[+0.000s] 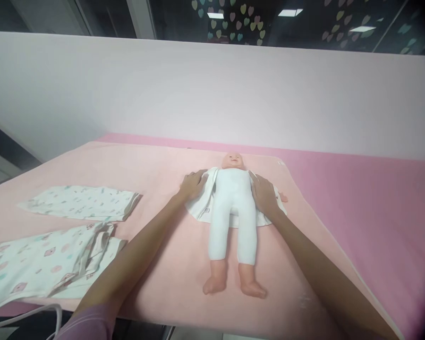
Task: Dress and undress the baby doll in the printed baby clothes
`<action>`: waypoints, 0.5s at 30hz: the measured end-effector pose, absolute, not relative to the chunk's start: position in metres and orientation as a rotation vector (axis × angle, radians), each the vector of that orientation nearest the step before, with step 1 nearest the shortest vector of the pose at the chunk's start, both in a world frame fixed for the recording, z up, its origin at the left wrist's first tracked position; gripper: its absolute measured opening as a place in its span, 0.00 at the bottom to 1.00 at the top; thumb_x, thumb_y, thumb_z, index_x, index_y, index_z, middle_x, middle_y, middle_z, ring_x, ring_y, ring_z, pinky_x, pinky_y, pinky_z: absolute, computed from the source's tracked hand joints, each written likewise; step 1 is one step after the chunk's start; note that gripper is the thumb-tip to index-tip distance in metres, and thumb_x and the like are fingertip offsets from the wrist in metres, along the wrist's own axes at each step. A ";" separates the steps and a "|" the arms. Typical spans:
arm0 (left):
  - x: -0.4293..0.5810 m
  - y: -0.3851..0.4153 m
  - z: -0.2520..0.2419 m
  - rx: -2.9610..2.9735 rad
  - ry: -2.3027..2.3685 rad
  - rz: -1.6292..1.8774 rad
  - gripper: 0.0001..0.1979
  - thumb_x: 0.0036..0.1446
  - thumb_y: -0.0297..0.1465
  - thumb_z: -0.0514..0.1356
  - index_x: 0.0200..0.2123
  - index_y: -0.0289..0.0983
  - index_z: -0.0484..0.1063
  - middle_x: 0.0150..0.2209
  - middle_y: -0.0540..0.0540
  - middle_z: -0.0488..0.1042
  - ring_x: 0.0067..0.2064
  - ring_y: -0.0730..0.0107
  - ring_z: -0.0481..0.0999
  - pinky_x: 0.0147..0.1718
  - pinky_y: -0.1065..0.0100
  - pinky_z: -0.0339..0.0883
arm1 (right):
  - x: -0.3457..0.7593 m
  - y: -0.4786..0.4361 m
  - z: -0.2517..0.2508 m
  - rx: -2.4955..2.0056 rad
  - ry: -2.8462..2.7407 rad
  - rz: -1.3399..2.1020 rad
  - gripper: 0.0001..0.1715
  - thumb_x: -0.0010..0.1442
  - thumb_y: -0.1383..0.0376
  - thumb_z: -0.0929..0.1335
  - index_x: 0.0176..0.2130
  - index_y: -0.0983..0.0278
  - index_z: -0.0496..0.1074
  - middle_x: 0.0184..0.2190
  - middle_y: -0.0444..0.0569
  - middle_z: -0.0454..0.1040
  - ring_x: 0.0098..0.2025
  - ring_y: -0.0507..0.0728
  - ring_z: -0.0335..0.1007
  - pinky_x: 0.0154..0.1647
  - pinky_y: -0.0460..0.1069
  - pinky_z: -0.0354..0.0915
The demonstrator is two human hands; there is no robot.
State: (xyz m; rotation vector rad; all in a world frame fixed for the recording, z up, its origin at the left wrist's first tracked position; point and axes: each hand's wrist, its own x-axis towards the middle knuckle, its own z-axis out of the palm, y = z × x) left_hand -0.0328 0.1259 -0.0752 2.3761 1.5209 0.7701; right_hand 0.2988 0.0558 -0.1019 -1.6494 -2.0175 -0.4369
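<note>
A baby doll (233,162) lies on its back, face up, its feet toward me and its body and legs white. An unfastened white baby shirt (200,213) is spread beneath it, with the front panels off its chest. My left hand (193,185) is at the shirt's left side beside the doll's shoulder, fingers closed on the cloth. On the other side, my right hand (264,194) lies over the sleeve area, its fingertips at the cloth edge near the shoulder. One small doll hand (284,197) shows past my right hand; fingertip detail is partly hidden.
Folded printed cloth (81,203) lies at the left, with another printed cloth bundle (46,257) nearer me. A peach sheet (156,165) covers much of the pink padded surface (361,203). A white wall panel (212,94) rises behind. A white cable (49,308) curves at lower left.
</note>
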 end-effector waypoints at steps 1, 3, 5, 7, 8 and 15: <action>-0.034 0.127 -0.076 2.359 1.503 0.805 0.29 0.77 0.48 0.41 0.68 0.43 0.66 0.64 0.43 0.75 0.65 0.47 0.70 0.65 0.45 0.58 | 0.298 0.055 -0.101 -1.648 -2.017 -0.442 0.33 0.78 0.63 0.53 0.76 0.63 0.56 0.66 0.59 0.70 0.63 0.66 0.66 0.63 0.59 0.62; -0.037 0.128 -0.077 2.332 1.451 0.902 0.27 0.76 0.48 0.44 0.67 0.42 0.67 0.64 0.43 0.75 0.65 0.49 0.69 0.65 0.47 0.59 | 0.297 0.055 -0.100 -1.639 -2.012 -0.441 0.33 0.78 0.63 0.53 0.76 0.63 0.57 0.66 0.59 0.70 0.63 0.65 0.66 0.63 0.59 0.62; -0.040 0.128 -0.079 2.311 1.419 0.977 0.25 0.75 0.48 0.47 0.64 0.42 0.68 0.63 0.42 0.75 0.63 0.51 0.70 0.64 0.48 0.61 | 0.297 0.055 -0.099 -1.637 -1.999 -0.429 0.32 0.78 0.63 0.53 0.76 0.63 0.57 0.65 0.58 0.71 0.63 0.65 0.66 0.63 0.59 0.62; -0.041 0.129 -0.080 2.282 1.432 0.997 0.23 0.74 0.48 0.49 0.59 0.41 0.71 0.58 0.41 0.77 0.59 0.51 0.72 0.62 0.48 0.62 | 0.297 0.055 -0.099 -1.636 -1.988 -0.419 0.32 0.78 0.62 0.52 0.76 0.63 0.58 0.64 0.58 0.72 0.62 0.65 0.67 0.62 0.59 0.62; -0.041 0.130 -0.081 2.267 1.439 1.004 0.21 0.74 0.48 0.50 0.56 0.41 0.71 0.56 0.41 0.77 0.57 0.51 0.73 0.61 0.48 0.63 | 0.297 0.055 -0.099 -1.635 -1.985 -0.413 0.32 0.78 0.62 0.52 0.76 0.63 0.58 0.64 0.59 0.72 0.61 0.65 0.67 0.62 0.59 0.62; -0.047 0.121 -0.074 2.247 1.587 1.162 0.15 0.68 0.46 0.59 0.46 0.41 0.69 0.54 0.40 0.73 0.58 0.50 0.68 0.59 0.52 0.65 | 0.297 0.054 -0.098 -1.625 -1.978 -0.362 0.33 0.78 0.62 0.52 0.75 0.63 0.59 0.62 0.61 0.72 0.60 0.67 0.67 0.61 0.61 0.61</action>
